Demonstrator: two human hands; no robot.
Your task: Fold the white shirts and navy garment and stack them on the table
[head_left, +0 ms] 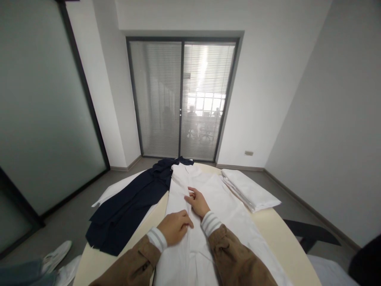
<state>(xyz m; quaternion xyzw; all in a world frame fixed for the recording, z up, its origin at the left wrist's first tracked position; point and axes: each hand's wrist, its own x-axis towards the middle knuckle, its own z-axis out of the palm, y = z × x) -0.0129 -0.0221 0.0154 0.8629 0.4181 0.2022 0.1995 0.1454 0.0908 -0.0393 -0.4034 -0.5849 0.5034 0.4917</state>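
A white shirt (220, 202) lies spread lengthwise on a pale round table (285, 242), its collar at the far end. My left hand (175, 227) rests knuckles up on the shirt's middle, fingers curled and pinching the fabric. My right hand (198, 201) lies flat a little farther along the same fold line, fingers spread and pressing the cloth. Both arms wear brown sleeves with striped grey and white cuffs.
A dark navy garment (131, 206) lies left of the shirt and hangs over the table's edge, on top of another white cloth (111, 192). A folded white stack (250, 190) sits at the far right. Glass doors with blinds (181, 99) stand beyond. White shoes (56, 254) lie on the floor.
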